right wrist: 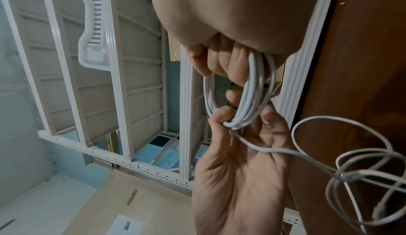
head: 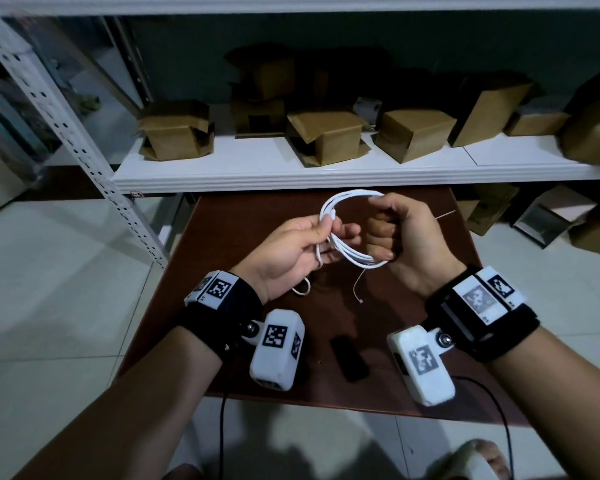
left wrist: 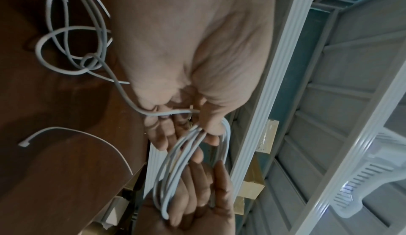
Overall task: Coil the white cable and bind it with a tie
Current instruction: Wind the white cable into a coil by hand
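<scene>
left hand (head: pixel 291 252) pinches white cable (head: pixel 347 199) coil | right hand (head: pixel 400 237) grips opposite side

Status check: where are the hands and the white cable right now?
Left hand pinches one side of the coil, right hand fists the other. White cable partly coiled above the table; loose tail trails onto it. No tie on. Nothing blocking.

I can read no words or numbers here; the wrist units (head: pixel 277 348) bear only black-and-white square marker patterns.
</scene>
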Motion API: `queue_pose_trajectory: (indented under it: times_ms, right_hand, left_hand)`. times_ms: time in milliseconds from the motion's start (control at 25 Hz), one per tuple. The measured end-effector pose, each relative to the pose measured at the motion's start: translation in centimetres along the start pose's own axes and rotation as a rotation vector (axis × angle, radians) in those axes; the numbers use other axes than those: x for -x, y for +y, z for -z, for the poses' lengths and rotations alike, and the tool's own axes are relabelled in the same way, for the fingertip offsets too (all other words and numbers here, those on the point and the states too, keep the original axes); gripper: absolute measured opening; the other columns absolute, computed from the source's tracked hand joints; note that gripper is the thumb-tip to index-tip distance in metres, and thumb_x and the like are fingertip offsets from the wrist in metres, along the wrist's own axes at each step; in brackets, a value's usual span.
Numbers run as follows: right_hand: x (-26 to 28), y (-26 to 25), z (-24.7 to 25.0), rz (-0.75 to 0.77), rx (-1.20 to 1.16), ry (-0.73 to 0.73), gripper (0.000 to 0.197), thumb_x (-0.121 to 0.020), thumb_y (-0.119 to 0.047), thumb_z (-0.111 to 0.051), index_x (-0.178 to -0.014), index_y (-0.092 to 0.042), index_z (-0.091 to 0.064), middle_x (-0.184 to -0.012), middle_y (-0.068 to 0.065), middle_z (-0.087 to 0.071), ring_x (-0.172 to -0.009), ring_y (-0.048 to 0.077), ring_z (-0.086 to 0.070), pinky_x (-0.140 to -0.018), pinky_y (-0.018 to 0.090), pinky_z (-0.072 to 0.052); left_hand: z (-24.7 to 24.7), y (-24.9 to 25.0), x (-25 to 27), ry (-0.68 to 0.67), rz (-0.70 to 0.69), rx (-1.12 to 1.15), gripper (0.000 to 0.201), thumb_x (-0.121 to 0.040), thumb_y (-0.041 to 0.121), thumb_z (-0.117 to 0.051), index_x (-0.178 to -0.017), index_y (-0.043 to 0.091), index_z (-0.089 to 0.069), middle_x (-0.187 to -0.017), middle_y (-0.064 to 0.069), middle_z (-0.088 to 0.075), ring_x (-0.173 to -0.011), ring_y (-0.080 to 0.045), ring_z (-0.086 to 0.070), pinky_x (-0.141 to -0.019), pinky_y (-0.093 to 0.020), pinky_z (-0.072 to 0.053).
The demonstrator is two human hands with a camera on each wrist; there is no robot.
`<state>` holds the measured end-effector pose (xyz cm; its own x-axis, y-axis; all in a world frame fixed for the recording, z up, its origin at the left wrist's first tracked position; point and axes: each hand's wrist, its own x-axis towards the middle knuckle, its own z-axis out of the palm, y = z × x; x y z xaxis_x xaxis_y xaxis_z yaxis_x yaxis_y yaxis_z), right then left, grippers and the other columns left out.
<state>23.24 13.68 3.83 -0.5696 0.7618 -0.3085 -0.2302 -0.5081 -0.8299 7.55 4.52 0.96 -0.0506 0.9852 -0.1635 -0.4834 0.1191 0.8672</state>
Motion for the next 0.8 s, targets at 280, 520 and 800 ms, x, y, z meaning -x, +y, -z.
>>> queue_pose_trajectory:
  times_ms: [280,520,800]
  right_hand:
    - [0.3,-0.3,-0.6,0.014,-0.094,-0.058,0.034,-0.094,-0.012,-0.055,-0.062,-0.020,-0.046,-0.051,-0.005,-0.017,-0.048,0.014,-0.003,-0.048,0.023,-0.032]
    - [0.3,0.0,-0.1,0.032,-0.065,-0.029,0.046,-0.093,-0.012,-0.049,-0.054,-0.026,-0.031,-0.053,-0.005,-0.010,-0.051,0.015,-0.001,-0.049,0.026,-0.016]
    - [-0.2,0.3,0.4,0.025,-0.072,0.083,0.044,-0.091,-0.014,-0.053,-0.057,-0.026,-0.028,-0.051,-0.006,-0.015,-0.043,0.011,-0.010,-0.038,0.023,-0.017]
  left_hand:
    - [-0.4,1.3,0.0,0.069,-0.070,0.214,0.023,-0.113,0.022,-0.034,-0.099,0.011,-0.048,-0.078,0.001,-0.042,-0.067,-0.015,-0.048,-0.093,-0.038,-0.058]
    - [-0.6,1.0,0.2,0.106,-0.120,-0.018,0.024,-0.113,0.017,-0.037,-0.098,0.004,-0.052,-0.076,-0.005,-0.047,-0.066,-0.018,-0.055,-0.078,-0.035,-0.060]
    - [0.6,0.5,0.1,0.271,-0.139,-0.339,0.020,-0.106,0.017,-0.059,-0.104,0.000,-0.069,-0.095,-0.014,-0.080,-0.066,-0.017,-0.073,-0.064,-0.026,-0.061]
